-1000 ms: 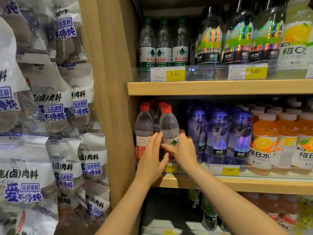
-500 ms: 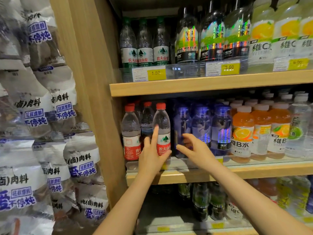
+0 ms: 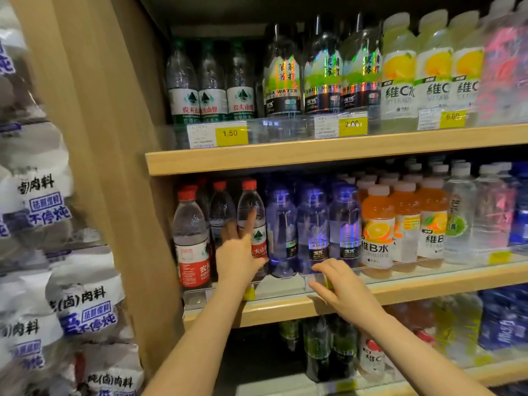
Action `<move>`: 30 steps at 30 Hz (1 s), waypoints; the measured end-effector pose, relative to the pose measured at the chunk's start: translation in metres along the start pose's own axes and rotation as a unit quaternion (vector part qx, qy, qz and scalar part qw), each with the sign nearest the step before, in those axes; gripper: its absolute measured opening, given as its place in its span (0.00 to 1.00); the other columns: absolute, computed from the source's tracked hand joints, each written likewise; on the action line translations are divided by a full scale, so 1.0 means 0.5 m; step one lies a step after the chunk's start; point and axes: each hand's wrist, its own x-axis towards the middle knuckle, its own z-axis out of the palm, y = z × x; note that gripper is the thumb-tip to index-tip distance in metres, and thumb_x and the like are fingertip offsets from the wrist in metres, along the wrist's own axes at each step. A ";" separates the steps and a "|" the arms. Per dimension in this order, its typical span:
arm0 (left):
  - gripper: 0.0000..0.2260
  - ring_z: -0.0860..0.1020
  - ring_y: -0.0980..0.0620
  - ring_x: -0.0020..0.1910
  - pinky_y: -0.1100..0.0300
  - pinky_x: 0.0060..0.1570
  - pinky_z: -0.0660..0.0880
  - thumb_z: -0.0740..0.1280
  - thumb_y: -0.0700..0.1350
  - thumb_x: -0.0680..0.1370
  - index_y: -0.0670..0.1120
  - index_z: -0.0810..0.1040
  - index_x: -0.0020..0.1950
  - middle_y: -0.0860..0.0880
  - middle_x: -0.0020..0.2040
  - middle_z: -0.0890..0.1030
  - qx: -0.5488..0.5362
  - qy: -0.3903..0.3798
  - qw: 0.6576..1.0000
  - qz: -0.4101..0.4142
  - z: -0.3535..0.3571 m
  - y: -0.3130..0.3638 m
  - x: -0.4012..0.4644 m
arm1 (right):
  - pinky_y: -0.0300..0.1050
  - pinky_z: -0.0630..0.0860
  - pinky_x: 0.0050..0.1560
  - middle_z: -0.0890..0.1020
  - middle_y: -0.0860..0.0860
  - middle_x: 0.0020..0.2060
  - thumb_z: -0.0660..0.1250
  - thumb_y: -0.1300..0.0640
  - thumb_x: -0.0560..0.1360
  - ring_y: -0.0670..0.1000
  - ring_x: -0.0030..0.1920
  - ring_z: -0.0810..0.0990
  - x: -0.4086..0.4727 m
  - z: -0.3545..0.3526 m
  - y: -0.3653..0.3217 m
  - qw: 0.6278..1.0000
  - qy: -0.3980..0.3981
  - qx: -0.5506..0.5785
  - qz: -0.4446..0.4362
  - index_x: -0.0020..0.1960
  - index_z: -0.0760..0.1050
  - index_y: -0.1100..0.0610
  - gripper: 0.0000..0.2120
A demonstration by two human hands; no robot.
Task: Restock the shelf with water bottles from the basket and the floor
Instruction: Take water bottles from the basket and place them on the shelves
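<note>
the left hand (image 3: 238,257) lay with straight fingers against an upright red-capped water bottle (image 3: 254,224), cap up, at the middle shelf (image 3: 428,287) front edge beside purple soda water bottles (image 3: 313,227). the right hand (image 3: 343,292) hovered released by the clear rail (image 3: 285,290).

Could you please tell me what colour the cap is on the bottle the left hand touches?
Red, on the bottle in the head view.

Red-capped water bottles (image 3: 251,221) upright on middle shelf (image 3: 285,310).
</note>
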 end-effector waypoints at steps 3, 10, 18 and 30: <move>0.52 0.50 0.40 0.75 0.40 0.65 0.65 0.72 0.64 0.65 0.62 0.36 0.73 0.45 0.76 0.42 0.058 0.043 0.992 0.103 -0.011 -0.010 0.022 | 0.39 0.69 0.57 0.73 0.45 0.53 0.49 0.34 0.72 0.44 0.55 0.69 -0.001 0.000 0.000 1.000 0.004 0.001 -0.005 0.63 0.72 0.53 0.31; 0.55 0.25 0.49 0.70 0.48 0.61 0.73 0.77 0.57 0.63 0.53 0.40 0.76 0.53 0.69 0.21 0.044 0.026 0.985 0.162 0.005 -0.022 0.038 | 0.37 0.68 0.55 0.75 0.45 0.53 0.47 0.33 0.72 0.45 0.55 0.71 0.001 0.005 0.003 1.000 0.014 -0.006 -0.007 0.59 0.74 0.52 0.31; 0.57 0.33 0.46 0.74 0.47 0.68 0.62 0.78 0.58 0.62 0.50 0.42 0.76 0.48 0.74 0.30 0.010 0.007 0.988 0.154 0.026 -0.031 0.060 | 0.34 0.64 0.54 0.75 0.46 0.53 0.58 0.44 0.76 0.46 0.56 0.71 0.002 0.001 -0.001 1.000 0.023 -0.003 -0.015 0.59 0.74 0.53 0.18; 0.41 0.52 0.42 0.74 0.41 0.69 0.43 0.77 0.47 0.64 0.48 0.60 0.73 0.41 0.76 0.56 0.030 0.181 0.983 -0.015 -0.013 -0.043 -0.022 | 0.37 0.67 0.53 0.76 0.46 0.50 0.61 0.47 0.76 0.46 0.53 0.71 0.000 0.007 -0.005 0.999 0.029 0.011 0.006 0.57 0.76 0.54 0.15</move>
